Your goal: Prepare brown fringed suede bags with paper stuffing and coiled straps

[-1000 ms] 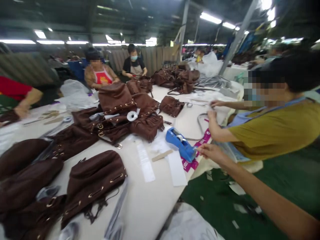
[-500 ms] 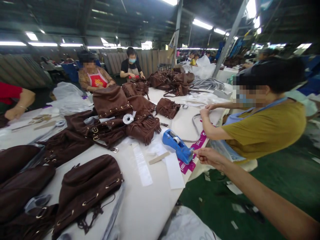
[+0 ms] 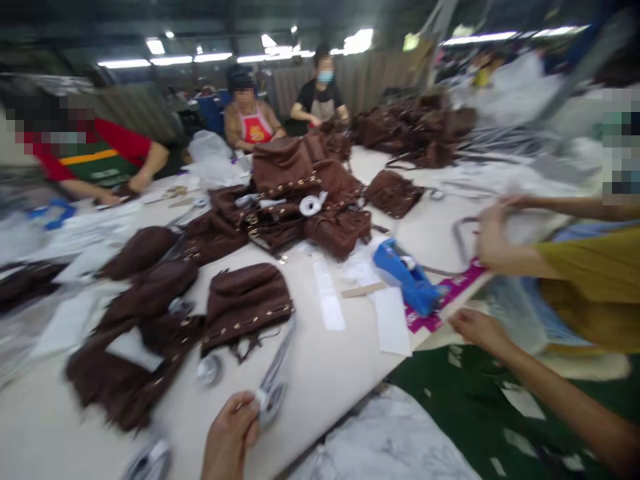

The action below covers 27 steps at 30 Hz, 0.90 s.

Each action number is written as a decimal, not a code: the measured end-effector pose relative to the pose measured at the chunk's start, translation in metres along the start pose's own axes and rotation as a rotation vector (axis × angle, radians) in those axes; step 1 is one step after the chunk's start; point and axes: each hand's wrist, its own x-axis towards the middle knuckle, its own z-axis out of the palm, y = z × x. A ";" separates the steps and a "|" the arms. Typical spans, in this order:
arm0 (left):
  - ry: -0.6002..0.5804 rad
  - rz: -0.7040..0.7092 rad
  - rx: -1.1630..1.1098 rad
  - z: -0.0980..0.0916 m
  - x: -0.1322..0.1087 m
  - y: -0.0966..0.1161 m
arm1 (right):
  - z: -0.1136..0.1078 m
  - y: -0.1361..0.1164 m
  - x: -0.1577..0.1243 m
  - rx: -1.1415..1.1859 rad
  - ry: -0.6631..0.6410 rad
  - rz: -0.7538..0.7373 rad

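Slumping together at left, the dark-brown bags (image 3: pixel 133 373) on the pale surface (image 3: pixel 320 393) could drag one another along if one is pulled, since they overlap; they look supple and matt, suede-like, ragged at the near end. A round coil (image 3: pixel 147 460) in shiny wrapping lies at the near left and could roll if nudged.

In the near middle, the left hand (image 3: pixel 231 427) pinches, thumb against fingers, the rolled end of a grey wrapped strap (image 3: pixel 278 365), which runs back to beside the drawstring bag (image 3: pixel 250 300). A loose hold would probably let the roll unwind, and a hard tug could skew the bag; the strap is flat and glossy, the bag softly gathered, with gold-toned eyelets.

Farther right, a white strip (image 3: pixel 329 297), a flat tan stick (image 3: pixel 364 290) and a smooth white sheet (image 3: pixel 393 323) lie loose, so a passing sleeve could scatter them. The blue tape dispenser (image 3: pixel 405 277), hard and moulded, sits near the surface's edge by a purple printed strip (image 3: pixel 460 283); a sideways yank might topple it.

At right, the right hand (image 3: pixel 483 331) is just beside the dispenser, fingertips pressed together; I cannot tell through the blur whether they grip a piece of tape, which could curl onto itself. A co-worker's hands (image 3: pixel 493 230) are near, so a bump is possible.
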 end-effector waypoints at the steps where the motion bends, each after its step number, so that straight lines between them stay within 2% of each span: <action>1: -0.019 0.011 -0.039 0.002 -0.004 0.002 | 0.006 0.002 -0.002 -0.043 -0.035 -0.013; 3: -0.070 0.042 -0.053 0.003 -0.005 0.005 | 0.027 -0.005 -0.005 -0.130 -0.055 -0.107; 5: -0.046 0.068 -0.095 0.001 -0.002 0.006 | 0.063 -0.029 -0.018 -0.137 -0.173 -0.261; 6: -0.038 0.072 -0.103 0.000 -0.001 0.005 | 0.085 -0.046 -0.031 -0.100 -0.262 -0.336; 9: -0.034 0.074 -0.119 0.000 -0.003 0.002 | 0.161 -0.105 -0.085 0.047 -0.707 -0.485; 11: -0.044 0.079 -0.134 0.001 -0.006 0.000 | 0.209 -0.136 -0.115 0.131 -0.904 -0.576; 14: -0.053 0.095 -0.152 0.002 -0.007 0.000 | 0.258 -0.156 -0.140 0.163 -0.961 -0.685; 18: -0.051 0.111 -0.170 0.002 -0.007 0.000 | 0.284 -0.156 -0.146 0.125 -0.854 -0.798; 22: -0.063 0.113 -0.180 0.000 -0.006 -0.004 | 0.291 -0.155 -0.145 0.073 -0.761 -0.870; 27: -0.055 0.120 -0.168 -0.001 -0.006 -0.007 | 0.295 -0.156 -0.148 0.012 -0.722 -0.944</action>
